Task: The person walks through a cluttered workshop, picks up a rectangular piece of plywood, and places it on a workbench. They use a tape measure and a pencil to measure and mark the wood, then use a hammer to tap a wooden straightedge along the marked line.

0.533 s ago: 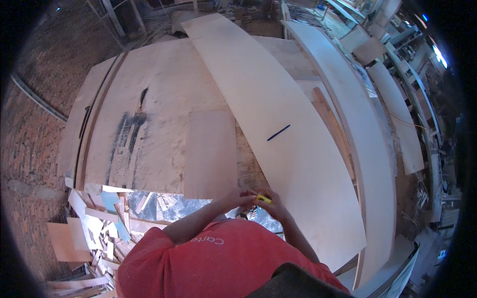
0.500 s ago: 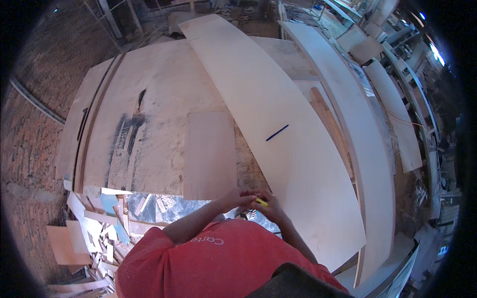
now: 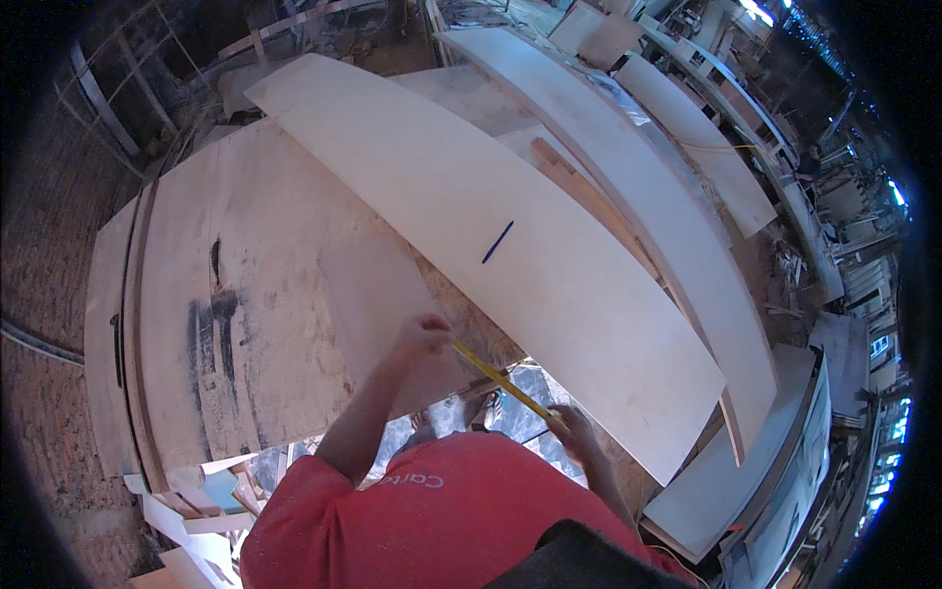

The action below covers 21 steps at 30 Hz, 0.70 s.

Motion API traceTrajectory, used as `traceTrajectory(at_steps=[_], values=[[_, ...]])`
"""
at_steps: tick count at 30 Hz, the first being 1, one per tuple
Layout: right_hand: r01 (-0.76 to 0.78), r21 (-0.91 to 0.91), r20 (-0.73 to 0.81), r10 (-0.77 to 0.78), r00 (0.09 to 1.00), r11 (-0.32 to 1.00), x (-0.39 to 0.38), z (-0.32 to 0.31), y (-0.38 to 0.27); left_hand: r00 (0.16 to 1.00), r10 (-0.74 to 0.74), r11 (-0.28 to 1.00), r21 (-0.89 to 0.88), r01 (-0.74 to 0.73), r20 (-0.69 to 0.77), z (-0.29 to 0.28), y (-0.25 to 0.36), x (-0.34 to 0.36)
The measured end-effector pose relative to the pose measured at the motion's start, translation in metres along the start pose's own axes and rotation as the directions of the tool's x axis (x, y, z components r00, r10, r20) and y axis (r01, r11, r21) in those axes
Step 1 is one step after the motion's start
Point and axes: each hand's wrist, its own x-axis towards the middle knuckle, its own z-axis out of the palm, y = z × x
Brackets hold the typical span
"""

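So we've got a narrow yellow measuring tape (image 3: 498, 376) stretched between our two hands, slanting across the near edge of a big, scuffed, light-brown wooden bench (image 3: 285, 216). Our left hand (image 3: 424, 336) is over the bench with its fingers closed at one end of the tape, above a flat rectangular pinkish-brown panel (image 3: 363, 294) that lies toward that near edge. Our right hand (image 3: 574, 432) is wrapped round the other end, out past the edge, just beside the near end of a long pale smooth board (image 3: 579, 294); we can't tell how much of the tape is tucked inside it. That board runs diagonally over the bench to the far edge, with a slim dark-blue pen (image 3: 497, 242) lying on it. A second long pale board (image 3: 628, 167) sits to its right, and some reddish-brown wood strips (image 3: 594, 201) show in the gap. The benchtop is pretty rough: black smeared stains (image 3: 224, 324) on the left half, plus a straight brown wooden strip (image 3: 138, 255) along the left edge. Roomwise, there's a worn reddish brick wall (image 3: 39, 422) on the left, a messy heap of pale offcuts (image 3: 201, 540) below the bench's near left corner, and large pale sheets (image 3: 726, 491) stacked past the right side.
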Motion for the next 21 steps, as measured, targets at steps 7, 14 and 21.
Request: traceTrajectory(at_steps=[7, 14, 21], values=[[0.322, -0.152, -0.009, -0.327, 0.945, 0.934, -0.050, 0.002, 0.117, 0.826, 0.129, 0.907, -0.272, -0.323, -0.549, -0.095, 0.082, 0.036], [-0.115, 0.203, 0.010, 0.115, 0.993, 0.973, 0.029, 0.019, -0.001, 0.811, 0.431, 0.900, 0.256, -0.354, -0.395, 0.020, -0.002, 0.057], [0.050, 0.058, 0.019, -0.051, 0.999, 0.997, 0.085, 0.022, -0.073, 0.995, -0.102, 0.986, -0.137, 0.099, -0.013, 0.112, -0.060, -0.019]])
